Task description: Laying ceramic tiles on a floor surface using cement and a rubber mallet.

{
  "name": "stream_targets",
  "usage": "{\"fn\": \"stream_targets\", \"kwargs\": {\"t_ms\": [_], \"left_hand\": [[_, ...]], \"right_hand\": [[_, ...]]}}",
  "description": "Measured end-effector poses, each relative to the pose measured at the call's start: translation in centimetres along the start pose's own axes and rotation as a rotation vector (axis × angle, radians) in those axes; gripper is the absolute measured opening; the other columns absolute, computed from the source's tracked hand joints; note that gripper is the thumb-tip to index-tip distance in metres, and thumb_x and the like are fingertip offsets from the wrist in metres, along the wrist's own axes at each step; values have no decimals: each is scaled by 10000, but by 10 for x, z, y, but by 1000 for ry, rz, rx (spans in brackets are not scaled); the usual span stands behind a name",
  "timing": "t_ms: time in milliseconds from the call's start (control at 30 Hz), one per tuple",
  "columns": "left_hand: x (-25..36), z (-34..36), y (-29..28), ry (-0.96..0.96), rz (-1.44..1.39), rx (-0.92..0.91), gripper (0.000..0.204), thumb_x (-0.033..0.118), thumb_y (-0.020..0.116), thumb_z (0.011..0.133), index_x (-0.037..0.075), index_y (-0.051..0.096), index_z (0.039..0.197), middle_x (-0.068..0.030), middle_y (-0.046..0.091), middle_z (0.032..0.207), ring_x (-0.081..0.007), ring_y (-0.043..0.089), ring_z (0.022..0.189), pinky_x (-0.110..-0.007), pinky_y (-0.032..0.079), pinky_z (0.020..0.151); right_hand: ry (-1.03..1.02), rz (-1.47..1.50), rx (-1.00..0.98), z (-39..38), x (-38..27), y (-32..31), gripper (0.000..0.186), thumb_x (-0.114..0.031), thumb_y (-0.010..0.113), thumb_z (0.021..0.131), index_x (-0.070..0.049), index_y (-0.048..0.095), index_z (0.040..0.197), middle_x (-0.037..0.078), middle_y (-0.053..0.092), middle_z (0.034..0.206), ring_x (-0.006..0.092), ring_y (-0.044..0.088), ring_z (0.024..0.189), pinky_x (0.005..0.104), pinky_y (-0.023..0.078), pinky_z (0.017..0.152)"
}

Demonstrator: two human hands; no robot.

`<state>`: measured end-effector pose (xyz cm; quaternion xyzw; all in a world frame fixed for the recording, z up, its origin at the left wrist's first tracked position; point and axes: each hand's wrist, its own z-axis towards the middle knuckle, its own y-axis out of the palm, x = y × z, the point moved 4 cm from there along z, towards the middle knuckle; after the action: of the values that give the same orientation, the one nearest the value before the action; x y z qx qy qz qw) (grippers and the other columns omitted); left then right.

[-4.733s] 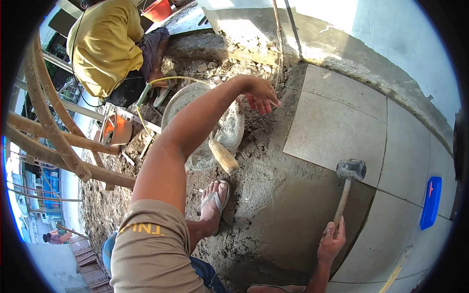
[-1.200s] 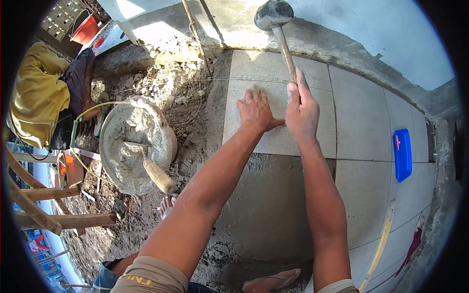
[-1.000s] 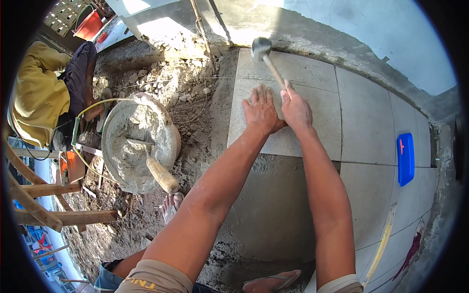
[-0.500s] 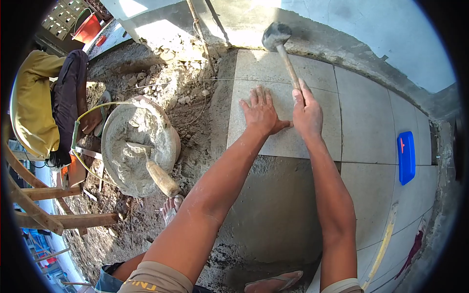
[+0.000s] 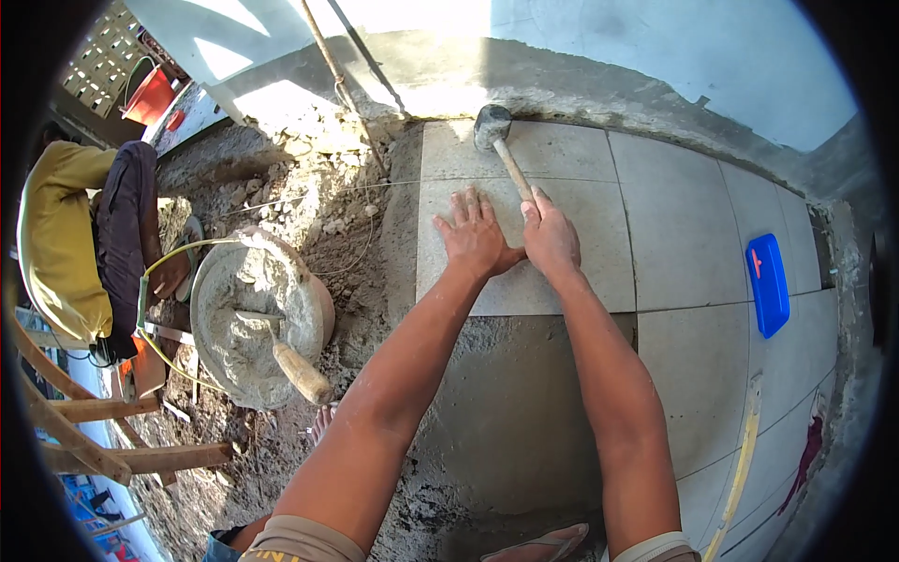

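My left hand [image 5: 476, 242] lies flat with fingers spread on a light grey floor tile [image 5: 595, 272]. Just right of it, my right hand [image 5: 552, 239] grips the wooden handle of a rubber mallet [image 5: 511, 170]. The mallet's dark head is over the far tile [image 5: 567, 150] beside the wall; whether it touches the tile I cannot tell. A thin string [image 5: 398, 182] runs leftward from near the joint between these two tiles. Nearer to me, smooth grey wet mortar [image 5: 534, 403] spreads between my forearms.
At the left, a bucket of mortar [image 5: 321, 295] holds a trowel [image 5: 302, 373] with a wooden handle. A person in a yellow top [image 5: 66, 244] sits beyond it. On the right tiles lie a blue plastic case [image 5: 770, 295] and a yellow straightedge [image 5: 740, 464]. A stick [image 5: 328, 56] leans against the wall.
The view has shifted somewhat. The mallet has come down, its head now lower over the far tile near the wall. My left hand stays flat on the tile.
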<state>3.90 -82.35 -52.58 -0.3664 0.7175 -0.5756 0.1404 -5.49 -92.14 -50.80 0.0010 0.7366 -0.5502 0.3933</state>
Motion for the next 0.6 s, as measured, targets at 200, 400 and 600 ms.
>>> {"fn": "stream_targets", "kwargs": {"t_ms": [200, 400, 600], "left_hand": [[-5, 5, 3, 69, 33, 56, 1263, 834, 656, 734, 40, 241, 1625, -184, 104, 1718, -413, 88, 1581, -708, 141, 1191], [0, -3, -3, 151, 40, 24, 1104, 806, 648, 769, 254, 260, 1643, -128, 143, 1722, -444, 85, 1572, -743, 117, 1174], [0, 1, -2, 149, 48, 55, 1157, 833, 667, 721, 228, 290, 1633, -118, 172, 1717, -460, 134, 1560, -752, 156, 1163]], "right_hand": [[-6, 154, 42, -22, 19, -19, 495, -372, 516, 1039, -124, 547, 1466, 202, 691, 1260, 421, 664, 1137, 491, 520, 958], [-191, 273, 251, -8, -6, -39, 485, -357, 524, 1045, -115, 548, 1465, 217, 707, 1208, 412, 687, 1093, 478, 538, 915], [-97, 64, 211, 16, 0, -16, 481, -380, 494, 1053, -158, 539, 1477, 216, 741, 1044, 434, 709, 988, 518, 551, 843]]}}
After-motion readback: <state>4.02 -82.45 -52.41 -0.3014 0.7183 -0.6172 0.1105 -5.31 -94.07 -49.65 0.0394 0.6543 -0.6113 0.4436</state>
